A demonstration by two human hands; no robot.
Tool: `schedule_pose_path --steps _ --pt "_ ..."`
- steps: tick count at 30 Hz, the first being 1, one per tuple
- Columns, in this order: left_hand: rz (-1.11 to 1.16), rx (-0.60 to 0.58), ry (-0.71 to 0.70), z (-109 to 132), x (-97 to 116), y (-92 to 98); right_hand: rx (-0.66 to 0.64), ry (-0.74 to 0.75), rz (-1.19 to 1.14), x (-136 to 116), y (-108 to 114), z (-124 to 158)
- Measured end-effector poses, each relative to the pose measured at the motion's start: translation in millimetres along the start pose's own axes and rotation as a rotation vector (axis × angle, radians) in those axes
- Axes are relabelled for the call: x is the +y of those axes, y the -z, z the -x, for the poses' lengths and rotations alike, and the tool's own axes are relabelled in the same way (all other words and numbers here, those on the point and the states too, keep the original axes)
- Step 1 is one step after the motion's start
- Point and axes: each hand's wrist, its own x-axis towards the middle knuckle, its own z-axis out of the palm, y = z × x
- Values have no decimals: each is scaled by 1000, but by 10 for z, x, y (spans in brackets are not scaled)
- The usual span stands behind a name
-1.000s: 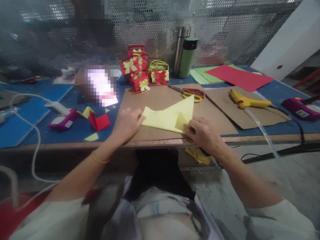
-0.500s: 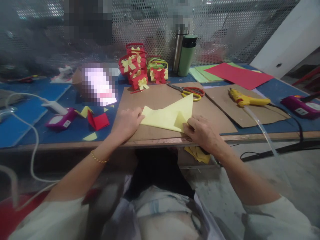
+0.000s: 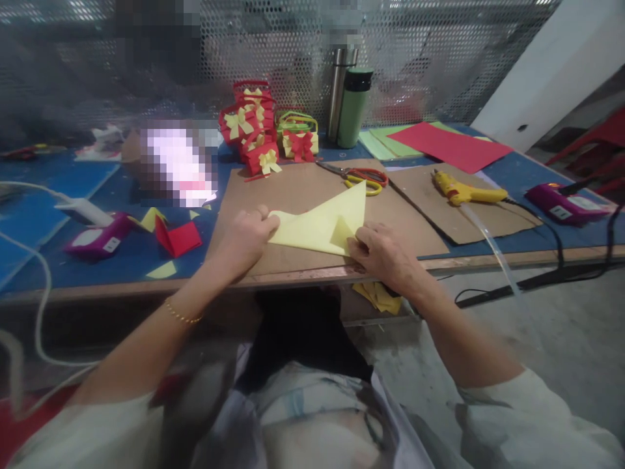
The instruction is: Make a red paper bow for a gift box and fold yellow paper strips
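Note:
A sheet of pale yellow paper (image 3: 322,225), folded over with one corner pointing up to the right, lies between my hands on a brown cardboard mat (image 3: 273,192). My left hand (image 3: 247,234) pinches the paper's left end. At its lower right corner, the fingers of my right hand (image 3: 378,251) are closed on the paper, beside a small upturned fold. Just behind the paper rest scissors (image 3: 364,179) with red and yellow handles.
Small red and yellow paper baskets (image 3: 254,130) with bows stand at the back, left of a green bottle (image 3: 354,111). A yellow glue gun (image 3: 463,190) lies on cardboard at right. Red paper (image 3: 449,146) is behind it. A folded red piece (image 3: 180,240) lies left.
The whole view has shifted slightly, so things appear further left. My left hand's fingers have curled more over the paper's left end; my right hand keeps its hold.

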Motion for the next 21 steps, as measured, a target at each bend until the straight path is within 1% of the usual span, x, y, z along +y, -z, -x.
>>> schedule_pose_path --steps 5,11,15,21 --pt "41 24 -38 16 -51 -17 -64 -8 -86 4 56 -58" --pt "11 68 30 15 60 49 -110 -52 -127 9 101 -102" --pt "41 66 64 0 131 95 -122 -64 -90 10 101 -98" --pt "109 48 94 -3 149 109 -156 -96 3 5 90 -96"
